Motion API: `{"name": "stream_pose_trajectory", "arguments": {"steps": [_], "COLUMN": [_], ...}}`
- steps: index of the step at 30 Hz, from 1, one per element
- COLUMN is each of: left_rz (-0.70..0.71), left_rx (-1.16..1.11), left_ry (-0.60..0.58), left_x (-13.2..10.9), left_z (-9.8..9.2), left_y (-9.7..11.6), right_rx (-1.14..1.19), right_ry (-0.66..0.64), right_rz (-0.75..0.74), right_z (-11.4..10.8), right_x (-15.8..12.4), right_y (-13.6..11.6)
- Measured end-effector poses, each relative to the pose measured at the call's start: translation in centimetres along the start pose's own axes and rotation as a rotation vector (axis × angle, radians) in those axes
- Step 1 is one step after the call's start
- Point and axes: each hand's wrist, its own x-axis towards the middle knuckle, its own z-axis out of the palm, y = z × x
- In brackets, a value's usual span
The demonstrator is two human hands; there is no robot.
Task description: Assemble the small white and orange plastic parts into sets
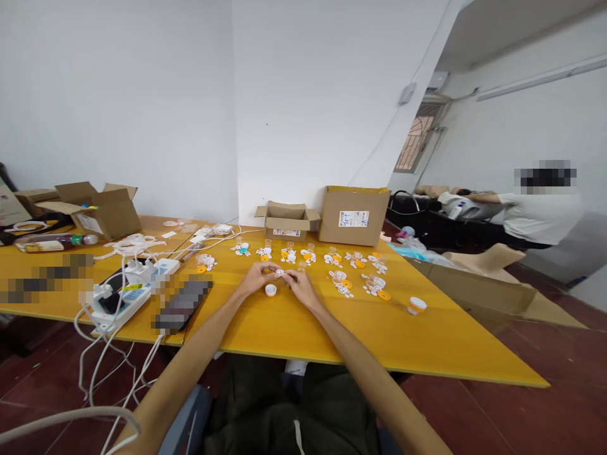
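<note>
My left hand (257, 279) and my right hand (298, 284) meet above the table, fingers closed. Pinched between their fingertips is a small white disc with dark holes (280, 272). Just below it, near my left fingers, a small white cup with an orange band (270, 290) stands on the table. Beyond my hands lie several groups of white discs, clear cups and coloured rings, among them white discs (291, 257) and an orange ring (264, 258). At the right stands a white-lidded orange jar (416, 306).
On the orange table (370, 341), an open carton (287, 221) and a closed carton (354, 216) stand at the back. A power strip (137, 297) with trailing cables and a dark phone-like device (183, 304) lie left. Another person (540, 212) is at the far right.
</note>
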Motion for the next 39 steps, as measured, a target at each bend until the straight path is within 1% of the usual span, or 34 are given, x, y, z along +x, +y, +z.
{"name": "stream_pose_trajectory", "arguments": {"steps": [4, 10, 16, 22, 30, 39], "left_rz": [0.013, 0.029, 0.039, 0.020, 0.025, 0.022], "left_rx": [0.003, -0.006, -0.005, 0.053, 0.050, 0.035], "left_ry": [-0.005, -0.024, -0.021, -0.013, -0.013, -0.009], "left_x": [0.10, 0.01, -0.12, -0.16, -0.18, -0.12], "left_z": [-0.01, -0.06, -0.08, -0.14, -0.06, -0.08], "left_y": [-0.23, -0.36, 0.15, 0.00, -0.03, 0.21], "right_rx": [-0.029, -0.066, -0.030, -0.028, 0.056, 0.104], "right_ry": [-0.047, -0.064, -0.047, -0.025, -0.058, -0.061], "right_rz": [0.006, 0.023, 0.032, 0.039, 0.088, 0.102], "right_z": [0.02, 0.07, 0.24, 0.25, 0.26, 0.30], "right_x": [0.02, 0.07, 0.09, 0.06, 0.13, 0.20], "right_y": [0.22, 0.49, 0.50, 0.29, 0.22, 0.01]}}
